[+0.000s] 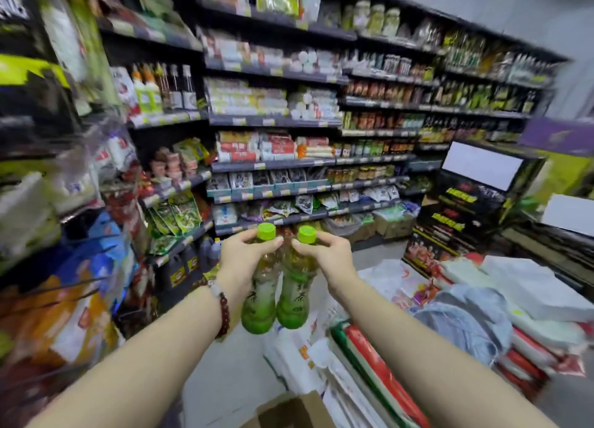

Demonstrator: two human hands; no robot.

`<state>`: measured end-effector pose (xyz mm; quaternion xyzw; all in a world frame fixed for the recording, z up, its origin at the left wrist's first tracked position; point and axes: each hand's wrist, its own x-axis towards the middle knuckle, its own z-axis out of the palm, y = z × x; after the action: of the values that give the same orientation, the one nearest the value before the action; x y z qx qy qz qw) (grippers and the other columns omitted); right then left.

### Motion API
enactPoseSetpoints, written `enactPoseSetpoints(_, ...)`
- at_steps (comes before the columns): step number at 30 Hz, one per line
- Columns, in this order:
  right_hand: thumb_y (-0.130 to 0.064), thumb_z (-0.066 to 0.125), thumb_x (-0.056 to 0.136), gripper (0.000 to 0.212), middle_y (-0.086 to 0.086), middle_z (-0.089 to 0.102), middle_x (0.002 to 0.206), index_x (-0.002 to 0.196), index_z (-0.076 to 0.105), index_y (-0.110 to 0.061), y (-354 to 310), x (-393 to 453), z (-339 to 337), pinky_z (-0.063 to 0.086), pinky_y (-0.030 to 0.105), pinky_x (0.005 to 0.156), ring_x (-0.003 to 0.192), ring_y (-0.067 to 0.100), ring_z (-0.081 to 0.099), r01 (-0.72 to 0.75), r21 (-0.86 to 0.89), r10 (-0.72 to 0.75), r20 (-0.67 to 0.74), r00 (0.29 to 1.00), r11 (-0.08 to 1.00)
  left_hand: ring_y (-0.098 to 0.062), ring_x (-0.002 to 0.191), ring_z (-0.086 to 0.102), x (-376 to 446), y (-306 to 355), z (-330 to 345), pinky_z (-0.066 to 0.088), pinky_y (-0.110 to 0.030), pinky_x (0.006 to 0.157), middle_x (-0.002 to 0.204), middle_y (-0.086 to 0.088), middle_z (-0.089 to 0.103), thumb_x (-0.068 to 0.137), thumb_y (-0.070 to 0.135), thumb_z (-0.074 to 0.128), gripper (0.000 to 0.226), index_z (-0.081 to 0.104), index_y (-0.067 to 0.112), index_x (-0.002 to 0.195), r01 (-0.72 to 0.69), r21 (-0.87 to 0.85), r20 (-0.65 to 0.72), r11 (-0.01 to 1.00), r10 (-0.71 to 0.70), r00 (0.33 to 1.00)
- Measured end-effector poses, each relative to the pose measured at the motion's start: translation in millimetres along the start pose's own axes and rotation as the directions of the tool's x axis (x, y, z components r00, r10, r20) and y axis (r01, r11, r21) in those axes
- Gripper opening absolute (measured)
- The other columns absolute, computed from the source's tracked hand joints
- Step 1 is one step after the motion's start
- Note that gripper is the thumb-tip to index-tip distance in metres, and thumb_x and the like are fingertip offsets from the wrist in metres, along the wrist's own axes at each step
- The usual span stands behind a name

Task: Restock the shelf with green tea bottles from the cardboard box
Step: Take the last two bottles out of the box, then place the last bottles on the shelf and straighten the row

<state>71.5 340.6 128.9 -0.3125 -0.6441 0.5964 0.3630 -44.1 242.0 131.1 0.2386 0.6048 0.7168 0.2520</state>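
The left hand is curled round the neck and shoulder of a clear plastic green tea bottle with a lime-green screw cap, thumb and forefinger closing just under the cap; a dark red bead bracelet sits on that wrist. The right hand grips a second, matching green-capped tea bottle the same way, fingers wrapped about its upper part; the two bottles hang upright and side by side, their lower bodies touching or very nearly so, held out in front of the person above the pale floor. At the bottom edge, between the forearms, the open flap of a brown cardboard box shows; its contents are out of view. Ahead stand dark metal store shelves packed with packets, jars and sauce bottles, blurred toward the left; to the right lies a stack of folded white and red plastic sacks, and beyond it a black display stand with a blank white panel.
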Motion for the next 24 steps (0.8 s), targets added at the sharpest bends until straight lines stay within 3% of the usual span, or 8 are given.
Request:
enactPoseSetpoints(4,-0.006,0.084,0.068,0.021,0.007,0.075,0.082,0.087,0.076,-0.009,-66.5,-31.3,5.9,0.055,0.027,0.07,0.072,0.018,0.069,0.057,-0.004,-0.056,0.025,0.998,0.998,-0.018,0.072,0.068,-36.8,61.0,-8.5,0.057,-0.026,0.069,0.074,0.0,0.074,0.068,0.005,0.081,0.02,0.073,0.017,0.082,-0.057,-0.002,0.004,0.998,0.057,0.998)
enactPoseSetpoints(7,-0.014,0.087,0.063,0.022,0.005,0.076,0.083,0.083,0.078,-0.014,-102.7,-57.0,11.6,0.057,0.033,0.077,0.078,0.02,0.072,0.119,-0.039,-0.117,0.051,0.992,0.992,-0.024,0.083,0.07,-65.8,93.9,-17.3,0.056,-0.036,0.082,0.082,-0.003,0.074,0.066,0.007,0.083,0.022,0.071,0.023,0.073,-0.075,-0.009,-0.054,0.997,0.074,0.996)
enactPoseSetpoints(10,-0.019,0.087,0.064,0.028,0.008,0.076,0.088,0.088,0.077,-0.008,-130.9,-82.8,16.4,0.058,0.034,0.08,0.083,0.021,0.072,0.163,-0.053,-0.158,0.092,0.983,0.985,-0.024,0.08,0.069,-98.2,123.8,-27.4,0.055,-0.038,0.084,0.075,-0.003,0.073,0.065,0.006,0.083,0.021,0.07,0.023,0.067,-0.092,-0.022,-0.091,0.996,0.089,0.992)
enactPoseSetpoints(14,-0.05,0.09,0.039,0.066,0.006,0.077,0.095,0.09,0.078,-0.01,-158.8,-116.7,33.8,0.057,0.043,0.089,0.094,0.024,0.072,0.206,-0.094,-0.194,0.13,0.972,0.974,-0.015,0.056,0.068,-142.4,157.7,-54.6,0.057,-0.027,0.058,0.063,-0.002,0.073,0.068,0.004,0.081,0.015,0.073,0.012,0.077,-0.121,-0.003,-0.086,0.993,0.12,0.989)
enactPoseSetpoints(15,-0.051,0.09,0.04,0.065,0.006,0.077,0.096,0.09,0.078,-0.011,-165.2,-126.2,39.9,0.057,0.043,0.089,0.095,0.024,0.072,0.21,-0.097,-0.192,0.166,0.967,0.973,-0.017,0.055,0.068,-153.0,164.3,-63.7,0.056,-0.027,0.056,0.065,-0.005,0.074,0.068,0.004,0.081,0.016,0.074,0.008,0.081,-0.119,-0.001,-0.09,0.993,0.118,0.989)
enactPoseSetpoints(18,-0.034,0.088,0.062,0.027,0.005,0.075,0.09,0.074,0.074,-0.015,-183.4,-158.0,60.0,0.055,0.031,0.076,0.086,0.018,0.069,0.218,-0.102,-0.192,0.215,0.958,0.971,-0.014,0.045,0.065,-185.1,182.6,-93.7,0.054,-0.026,0.044,0.056,-0.004,0.071,0.069,0.003,0.08,0.014,0.072,0.003,0.081,-0.099,0.007,-0.123,0.995,0.099,0.987)
enactPoseSetpoints(24,-0.039,0.089,0.056,0.035,0.005,0.074,0.077,0.067,0.073,-0.01,-207.5,-213.7,122.7,0.057,0.032,0.072,0.073,0.018,0.069,0.291,-0.106,-0.248,0.3,0.921,0.951,-0.013,0.048,0.067,-230.9,214.9,-168.4,0.055,-0.026,0.045,0.058,-0.003,0.072,0.062,0.007,0.085,0.026,0.071,0.003,0.084,-0.114,0.079,-0.213,0.99,0.129,0.969)
